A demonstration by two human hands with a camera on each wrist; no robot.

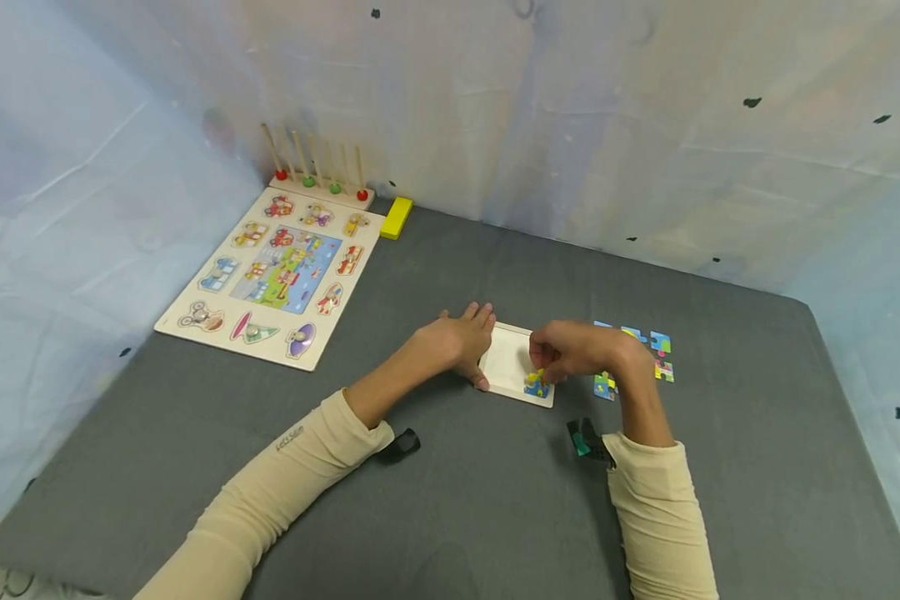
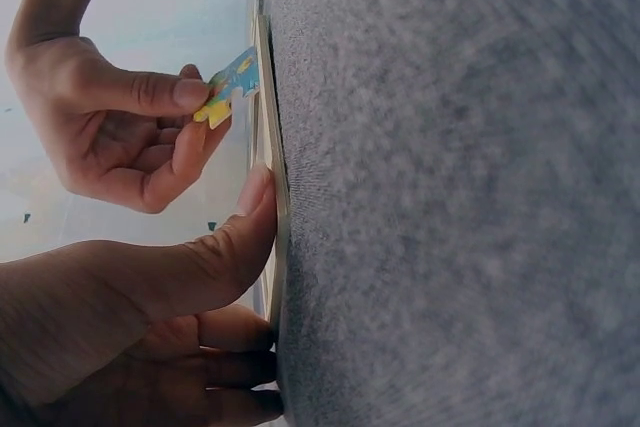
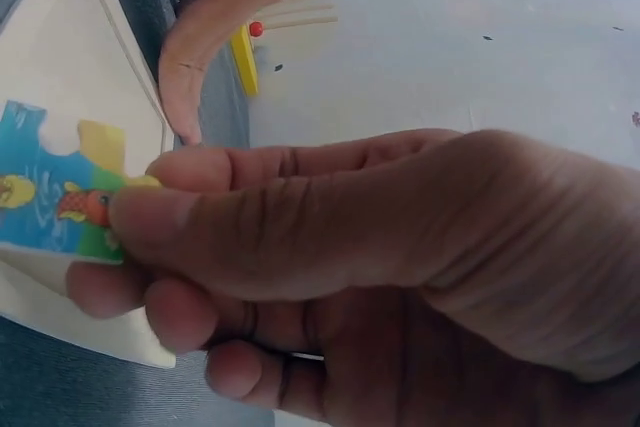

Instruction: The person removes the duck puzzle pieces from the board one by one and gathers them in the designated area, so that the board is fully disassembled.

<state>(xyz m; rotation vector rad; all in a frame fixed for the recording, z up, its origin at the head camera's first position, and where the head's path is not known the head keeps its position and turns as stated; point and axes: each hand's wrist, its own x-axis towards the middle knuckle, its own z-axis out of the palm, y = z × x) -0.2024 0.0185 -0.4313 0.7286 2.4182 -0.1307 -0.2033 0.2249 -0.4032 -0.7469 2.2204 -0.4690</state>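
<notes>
A shallow wooden puzzle tray [image 1: 508,354] lies on the grey table. My left hand [image 1: 461,342] rests along its left side, thumb at the near corner and fingers at the far edge. Between thumb and fingers, my right hand [image 1: 573,348] pinches a jigsaw piece [image 3: 60,187] printed in blue, yellow and green with a small orange fish. The piece is tilted over the tray's near right corner. In the left wrist view, its lower edge [image 2: 245,72] comes close to the tray's rim; whether they touch I cannot tell.
Several loose jigsaw pieces [image 1: 661,342] lie right of the tray, partly hidden by the right arm. A large peg puzzle board [image 1: 322,354] lies at the left. Behind it stand a wooden peg rack [image 1: 321,194] with beads and a yellow block [image 1: 397,218].
</notes>
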